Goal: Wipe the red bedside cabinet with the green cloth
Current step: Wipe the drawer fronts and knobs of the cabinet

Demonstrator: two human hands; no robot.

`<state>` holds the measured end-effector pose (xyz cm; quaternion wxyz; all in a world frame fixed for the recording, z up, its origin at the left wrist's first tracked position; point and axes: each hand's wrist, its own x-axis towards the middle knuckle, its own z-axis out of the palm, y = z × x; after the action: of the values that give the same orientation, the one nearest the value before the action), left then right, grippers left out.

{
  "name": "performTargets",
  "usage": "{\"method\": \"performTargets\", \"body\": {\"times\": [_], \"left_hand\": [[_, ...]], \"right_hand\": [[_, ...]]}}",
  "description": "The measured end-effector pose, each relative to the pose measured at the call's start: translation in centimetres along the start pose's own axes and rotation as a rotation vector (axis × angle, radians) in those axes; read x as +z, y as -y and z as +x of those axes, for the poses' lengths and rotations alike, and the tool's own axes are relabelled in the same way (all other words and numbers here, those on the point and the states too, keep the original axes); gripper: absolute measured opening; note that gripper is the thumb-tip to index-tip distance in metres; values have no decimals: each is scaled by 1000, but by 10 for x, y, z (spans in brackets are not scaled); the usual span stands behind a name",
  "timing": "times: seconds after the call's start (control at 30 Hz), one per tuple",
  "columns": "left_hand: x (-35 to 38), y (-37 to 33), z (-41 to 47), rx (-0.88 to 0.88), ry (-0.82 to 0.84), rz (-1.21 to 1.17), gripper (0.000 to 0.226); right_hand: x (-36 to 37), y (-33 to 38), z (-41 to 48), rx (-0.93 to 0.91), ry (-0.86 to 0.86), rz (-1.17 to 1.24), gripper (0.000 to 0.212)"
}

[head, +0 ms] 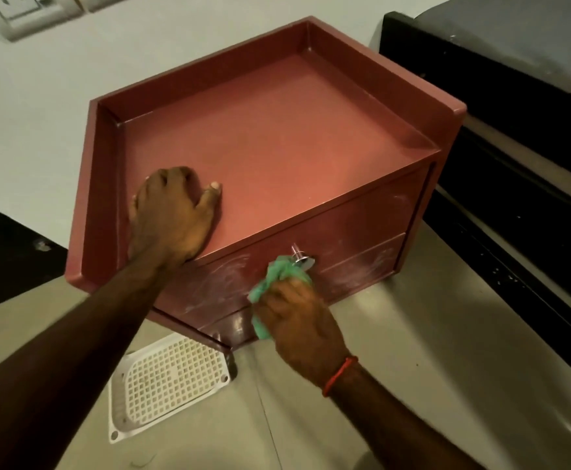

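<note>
So the red bedside cabinet (277,137) is sitting on the floor right against the wall, and the person is leaning over it from the front, which is probably why everything's happening at arm's reach below them. The top is a shallow tray with raised edges on three sides, nothing lying on it. The drawer fronts are facing the person and they're looking streaky, whitish swirl marks showing either side of the right hand, so I'm guessing that face is what's getting worked on now.

The left hand (172,215) is lying palm down on the near left corner of the top, fingers loosely spread and curled a bit at the tips, thumb sticking out toward the middle. It isn't holding anything, looks like it's just bracing so the cabinet isn't sliding back while the other hand is scrubbing.

The right hand (301,320), red thread round the wrist, is closed around the green cloth (270,293), which is bunched up and sticking out past the fingers. It's pressing the cloth on the drawer front, right below and touching the little metal knob (300,256).

Just under the left forearm there's a white perforated plastic tray (169,378) lying on the floor, partly tucked by the cabinet's corner, not involved
</note>
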<state>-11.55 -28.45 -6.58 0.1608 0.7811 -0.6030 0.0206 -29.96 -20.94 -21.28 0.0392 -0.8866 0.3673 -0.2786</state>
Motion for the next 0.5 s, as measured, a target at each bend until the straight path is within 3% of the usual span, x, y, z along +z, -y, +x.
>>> {"method": "performTargets", "body": {"times": [0.03, 0.1, 0.2, 0.23, 0.27, 0.3, 0.37, 0.5], "left_hand": [[0, 0, 0, 2, 0, -6, 67], [1, 0, -1, 0, -1, -13, 65], [2, 2, -1, 1, 5, 2, 69], [2, 3, -1, -6, 5, 4, 69], [2, 4, -2, -16, 2, 4, 67], [2, 3, -2, -24, 0, -1, 66], [0, 1, -4, -31, -7, 1, 62], [0, -2, -3, -37, -4, 1, 59]], "right_hand": [[9, 4, -7, -29, 74, 41, 31], [21, 9, -25, 60, 11, 275, 38], [6, 27, -36, 740, -525, 1080, 31], [1, 35, -34, 946, -744, 1239, 28], [-4, 44, -30, 1056, -936, 1240, 28], [-10, 50, -24, 1076, -1066, 1203, 31], [-15, 60, -8, 939, -1098, 1162, 43], [12, 94, 39, 620, -757, 927, 56]]}}
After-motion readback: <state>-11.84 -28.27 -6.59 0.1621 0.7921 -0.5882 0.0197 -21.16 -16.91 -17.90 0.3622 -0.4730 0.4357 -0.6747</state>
